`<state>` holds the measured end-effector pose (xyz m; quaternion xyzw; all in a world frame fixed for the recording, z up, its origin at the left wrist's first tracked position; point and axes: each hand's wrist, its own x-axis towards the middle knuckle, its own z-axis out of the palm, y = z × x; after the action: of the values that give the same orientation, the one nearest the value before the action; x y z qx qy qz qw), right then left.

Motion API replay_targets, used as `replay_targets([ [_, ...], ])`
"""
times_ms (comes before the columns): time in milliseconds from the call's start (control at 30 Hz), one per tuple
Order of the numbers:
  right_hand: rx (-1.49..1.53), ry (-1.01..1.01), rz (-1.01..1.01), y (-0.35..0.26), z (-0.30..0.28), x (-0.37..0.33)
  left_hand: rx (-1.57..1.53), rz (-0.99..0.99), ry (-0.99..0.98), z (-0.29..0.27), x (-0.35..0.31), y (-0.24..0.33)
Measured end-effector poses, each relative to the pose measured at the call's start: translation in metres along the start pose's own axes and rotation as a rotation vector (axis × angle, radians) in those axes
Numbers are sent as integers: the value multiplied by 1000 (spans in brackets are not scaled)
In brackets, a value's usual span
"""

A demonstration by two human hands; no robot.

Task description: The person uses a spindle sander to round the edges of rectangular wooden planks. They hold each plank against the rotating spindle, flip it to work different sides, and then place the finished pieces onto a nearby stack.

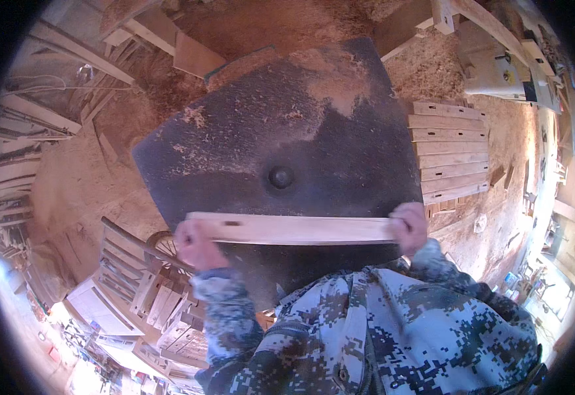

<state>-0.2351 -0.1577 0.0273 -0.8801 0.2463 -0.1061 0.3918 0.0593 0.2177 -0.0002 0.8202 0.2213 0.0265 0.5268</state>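
My hands — left (195, 242), right (408, 226) — clamp slat (294, 229) ends over counter (248, 145); I judge it light, stiff — end grip suits.

Stacked slats (448, 153), sawdust floor (90, 178), perhaps.

A pale wooden slat (294, 229), long, flat and narrow, lies level across the near edge of a dark, sawdust-strewn machine table (248, 138). It runs left to right, with a small dark notch near its left end.
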Motion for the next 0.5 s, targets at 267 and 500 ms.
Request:
replay_targets([
  [267, -158, 207, 493, 96, -87, -108, 261, 396, -267, 91, -118, 16],
  [500, 32, 295, 795, 137, -92, -93, 239, 385, -339, 97, -125, 27],
])
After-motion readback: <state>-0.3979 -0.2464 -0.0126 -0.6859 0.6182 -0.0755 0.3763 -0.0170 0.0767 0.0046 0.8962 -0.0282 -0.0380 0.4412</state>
